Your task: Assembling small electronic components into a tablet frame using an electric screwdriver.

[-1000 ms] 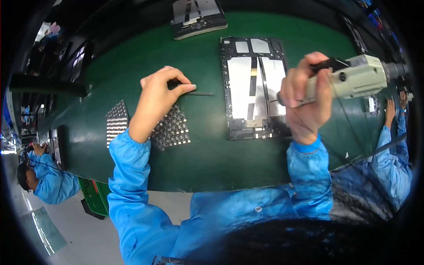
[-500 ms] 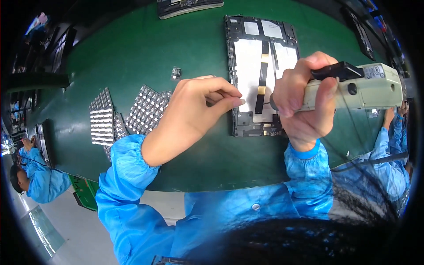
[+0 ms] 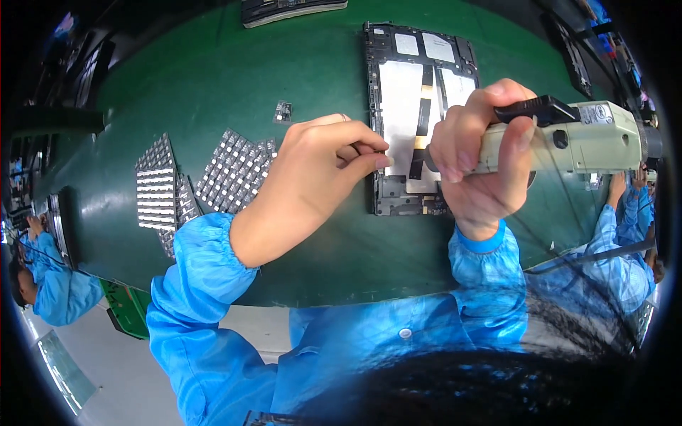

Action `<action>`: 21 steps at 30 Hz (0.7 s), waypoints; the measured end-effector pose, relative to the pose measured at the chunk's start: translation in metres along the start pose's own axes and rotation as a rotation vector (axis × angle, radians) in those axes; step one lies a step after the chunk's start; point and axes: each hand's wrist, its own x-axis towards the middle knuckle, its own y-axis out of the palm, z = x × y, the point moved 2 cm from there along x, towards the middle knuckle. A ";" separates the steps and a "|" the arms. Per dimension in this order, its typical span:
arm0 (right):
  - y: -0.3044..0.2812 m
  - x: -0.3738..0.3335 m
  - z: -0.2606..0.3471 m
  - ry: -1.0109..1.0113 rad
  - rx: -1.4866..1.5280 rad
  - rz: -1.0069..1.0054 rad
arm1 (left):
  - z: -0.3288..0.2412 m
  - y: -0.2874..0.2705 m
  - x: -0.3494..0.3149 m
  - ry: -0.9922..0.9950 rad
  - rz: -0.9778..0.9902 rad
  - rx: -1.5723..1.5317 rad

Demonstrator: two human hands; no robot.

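Nearest to the camera is the person's blue jacket (image 3: 369, 330), and from its sleeves the two hands reach over the green table (image 3: 341, 259). The hands are apart from each other. The right hand (image 3: 483, 156) is closed firmly around a cream driver (image 3: 593, 145), which is held above the right part of an opened panel (image 3: 401, 106). The long axis of the driver goes almost level from side to side: its nose points left, over the panel, and its thick end is at the right (the bit itself I cannot see well). The left hand (image 3: 305, 163) is at the left edge of the panel, with thumb and forefinger brought close to each other; whether a small thing is between them, I cannot tell. The panel lies flat on the table, in front of the person and a little to the right, and its long axis runs from near to far. A dark strip (image 3: 424, 117) on it follows about the same direction. Left of the left hand lie a striped sheet (image 3: 156, 192) and a dotted sheet (image 3: 229, 174), both set aslant. A small piece (image 3: 283, 111) lies beyond this hand. At the far side is a second device (image 3: 295, 10), only partly in view. Farther off, one co-worker (image 3: 67, 291) in blue is at the left, and blue sleeves (image 3: 614, 270) show at the right.
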 end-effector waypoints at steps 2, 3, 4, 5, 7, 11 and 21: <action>0.004 0.001 -0.003 0.003 -0.014 -0.020 | -0.003 0.001 0.001 -0.099 -0.011 -0.004; 0.005 0.003 -0.007 0.009 -0.016 -0.034 | 0.001 0.001 0.001 -0.099 -0.016 -0.006; 0.008 0.004 -0.010 0.015 -0.019 -0.048 | 0.008 0.002 0.001 -0.152 0.017 -0.137; 0.013 0.005 -0.012 0.016 -0.020 -0.043 | 0.013 0.002 0.001 -0.204 0.050 -0.268; 0.021 0.008 -0.016 0.055 -0.078 -0.128 | 0.016 0.001 0.002 -0.253 0.081 -0.333; 0.034 0.010 -0.024 0.070 -0.113 -0.171 | 0.026 0.003 -0.001 -0.256 0.069 -0.431; 0.036 0.007 -0.034 0.092 -0.147 -0.242 | 0.023 -0.002 -0.002 -0.284 0.137 -0.454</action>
